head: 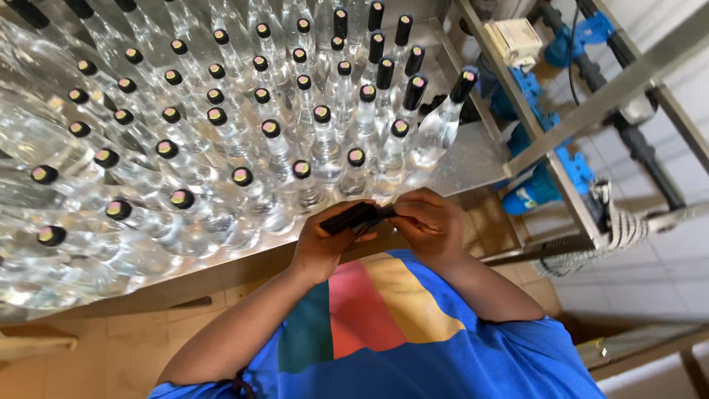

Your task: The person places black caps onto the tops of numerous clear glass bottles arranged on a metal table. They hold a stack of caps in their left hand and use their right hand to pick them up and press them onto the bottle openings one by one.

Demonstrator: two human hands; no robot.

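Note:
My left hand (323, 244) and my right hand (430, 224) meet just above my blue shirt, at the near edge of a steel table (473, 159). Between them they hold a small stack of flat black sleeves (353, 217); the left hand grips the stack, and the right hand's fingers pinch its right end. Many clear glass bottles (325, 151) stand packed on the table in front of my hands. Most have bare capped tops, and several at the back right wear black sleeves (414, 92) over the neck.
A metal frame bar (605, 96) runs diagonally at the right. Behind it sit blue pump parts (535, 185), black pipes and a small beige box (515, 41). A patterned cloth (617, 225) hangs on the frame. The floor is tan tile.

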